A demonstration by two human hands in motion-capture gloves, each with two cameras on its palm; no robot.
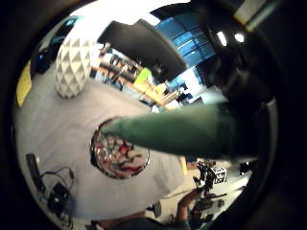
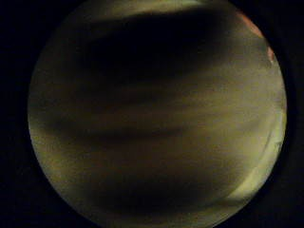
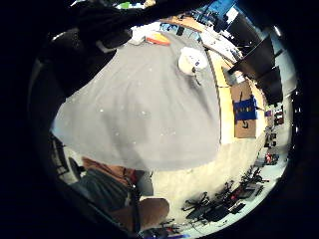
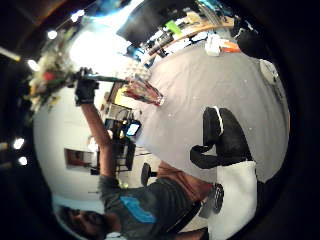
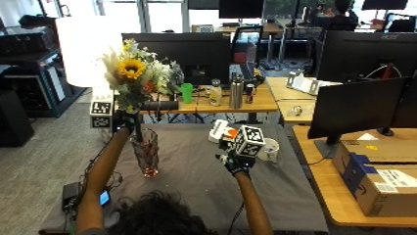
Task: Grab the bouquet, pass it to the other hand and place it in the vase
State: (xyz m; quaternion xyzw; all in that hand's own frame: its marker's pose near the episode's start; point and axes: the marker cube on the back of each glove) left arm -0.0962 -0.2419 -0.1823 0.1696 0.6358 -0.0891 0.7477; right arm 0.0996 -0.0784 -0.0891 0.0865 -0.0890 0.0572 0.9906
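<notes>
Left hand (image 5: 124, 121) of yours grips the bouquet (image 5: 135, 78) above the vase (image 5: 146, 152); your right hand (image 5: 236, 163) hovers, fingers relaxed and empty.

Setting: open-plan office or lab. Evidence: rows of wooden desks (image 5: 257, 103) bearing dark monitors (image 5: 355, 107); office chair (image 5: 251, 44); cardboard boxes (image 5: 378, 176) on floor; bottles (image 5: 236, 92) at a desk edge; large windows (image 5: 163, 14) behind.
</notes>
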